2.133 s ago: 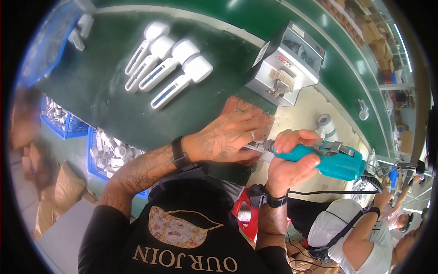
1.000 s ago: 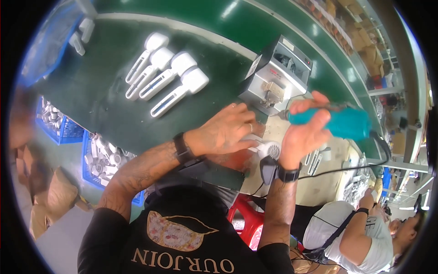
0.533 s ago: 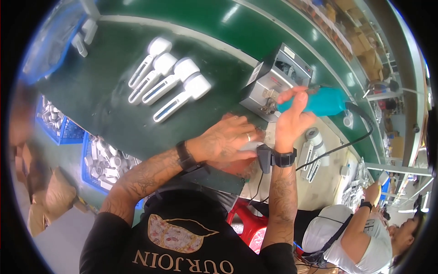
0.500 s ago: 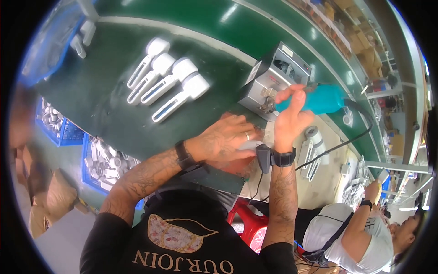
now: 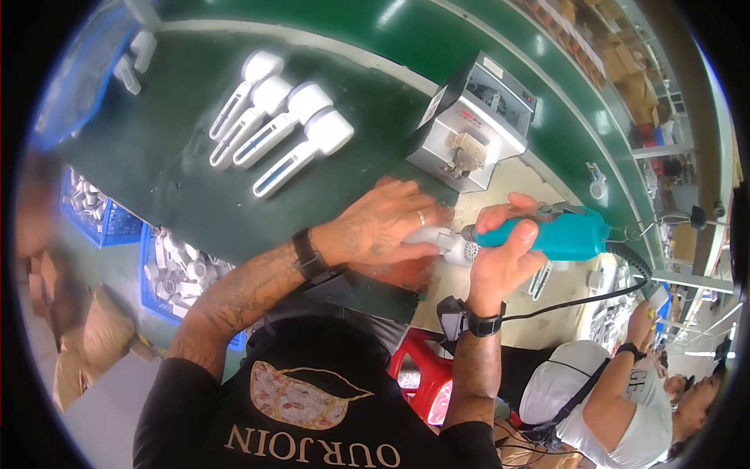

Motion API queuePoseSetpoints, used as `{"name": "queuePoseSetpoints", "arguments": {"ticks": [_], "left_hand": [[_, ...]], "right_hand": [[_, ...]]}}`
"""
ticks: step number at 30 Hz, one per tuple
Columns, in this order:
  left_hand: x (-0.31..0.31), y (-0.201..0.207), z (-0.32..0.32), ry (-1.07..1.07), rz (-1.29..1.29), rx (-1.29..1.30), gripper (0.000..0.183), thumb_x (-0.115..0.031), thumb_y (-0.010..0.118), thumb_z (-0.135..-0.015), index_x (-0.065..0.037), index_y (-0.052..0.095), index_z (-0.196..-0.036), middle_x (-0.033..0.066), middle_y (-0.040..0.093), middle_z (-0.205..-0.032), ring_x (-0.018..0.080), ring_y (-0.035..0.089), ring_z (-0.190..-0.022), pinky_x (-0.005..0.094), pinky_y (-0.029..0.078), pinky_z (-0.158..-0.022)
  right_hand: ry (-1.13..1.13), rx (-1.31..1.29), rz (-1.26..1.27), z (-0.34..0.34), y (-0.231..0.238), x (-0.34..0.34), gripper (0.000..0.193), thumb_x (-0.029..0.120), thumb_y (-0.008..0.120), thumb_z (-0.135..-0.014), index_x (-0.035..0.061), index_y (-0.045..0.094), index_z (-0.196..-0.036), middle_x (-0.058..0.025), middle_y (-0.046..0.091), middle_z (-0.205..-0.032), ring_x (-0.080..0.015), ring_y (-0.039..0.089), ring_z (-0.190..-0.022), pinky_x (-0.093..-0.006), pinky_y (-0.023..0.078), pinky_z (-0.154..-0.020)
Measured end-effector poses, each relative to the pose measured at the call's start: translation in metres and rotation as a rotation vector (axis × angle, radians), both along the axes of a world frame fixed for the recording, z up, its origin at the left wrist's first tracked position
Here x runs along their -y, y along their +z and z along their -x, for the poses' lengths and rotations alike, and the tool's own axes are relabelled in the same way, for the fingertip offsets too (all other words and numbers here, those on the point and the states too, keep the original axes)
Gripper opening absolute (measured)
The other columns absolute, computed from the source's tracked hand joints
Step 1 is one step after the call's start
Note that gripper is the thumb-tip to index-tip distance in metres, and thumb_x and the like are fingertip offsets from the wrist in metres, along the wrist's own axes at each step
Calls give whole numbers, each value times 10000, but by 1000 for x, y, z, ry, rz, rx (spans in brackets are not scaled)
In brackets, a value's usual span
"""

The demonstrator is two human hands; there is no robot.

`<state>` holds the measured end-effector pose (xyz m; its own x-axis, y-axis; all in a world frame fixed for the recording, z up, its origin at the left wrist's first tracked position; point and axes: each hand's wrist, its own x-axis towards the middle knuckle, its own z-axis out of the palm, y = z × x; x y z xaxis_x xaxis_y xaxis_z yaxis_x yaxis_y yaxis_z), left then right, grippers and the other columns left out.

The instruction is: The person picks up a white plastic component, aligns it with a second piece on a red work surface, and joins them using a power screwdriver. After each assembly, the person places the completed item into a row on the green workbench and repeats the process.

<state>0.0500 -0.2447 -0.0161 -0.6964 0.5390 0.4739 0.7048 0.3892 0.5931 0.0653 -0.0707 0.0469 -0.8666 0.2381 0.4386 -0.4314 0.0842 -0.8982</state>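
My left hand (image 5: 384,223) grips a white plastic handheld device (image 5: 457,247) with a grilled round end, low over the bench edge. Its handle is largely hidden under my fingers. In my right hand (image 5: 504,262) is a teal electric screwdriver (image 5: 576,235), lying nearly level, with its tip end at the device's head. Whether the bit touches a screw cannot be made out. Farther left on the green mat, several white long-handled devices (image 5: 295,152) with round heads lie side by side.
A grey screw feeder (image 5: 473,129) stands beyond my hands. The screwdriver's black cable (image 5: 594,297) runs to the right. Blue crates (image 5: 148,285) of white parts stand lower left, near brown bags (image 5: 101,328). A co-worker in a white shirt (image 5: 582,383) sits at the right; a red stool (image 5: 426,379) stands below.
My right hand has brought the screwdriver from the screw feeder down and toward me, to the device in my left hand. The device's grilled end now shows. My left hand stays nearly in place.
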Motion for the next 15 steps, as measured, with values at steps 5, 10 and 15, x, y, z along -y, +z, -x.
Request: {"name": "queuePoseSetpoints", "arguments": {"ticks": [5,10,15], "left_hand": [[0,1,1,-22,2,15,326,-375,744,-823,-144,682,-1045,46,633,-1049,258,557,-934,386,472,-860],[0,1,2,-46,28,34,326,-367,731,-838,-134,670,-1056,53,627,-1062,260,546,-934,392,464,-860],[-2,3,0,-27,109,-4,335,-378,695,-870,-98,651,-1049,74,600,-1082,277,525,-963,395,446,-881]], "right_hand": [[12,13,17,1,-4,-1,556,474,580,-984,-62,503,-1111,-75,534,-700,-179,524,-609,-317,441,-559],[24,20,44,1,-15,-1,505,453,577,-989,-41,498,-1058,-81,527,-696,-183,522,-611,-318,441,-559],[96,18,69,2,-19,-2,449,429,558,-1003,-11,476,-971,-87,507,-688,-190,507,-609,-324,441,-555]]}}
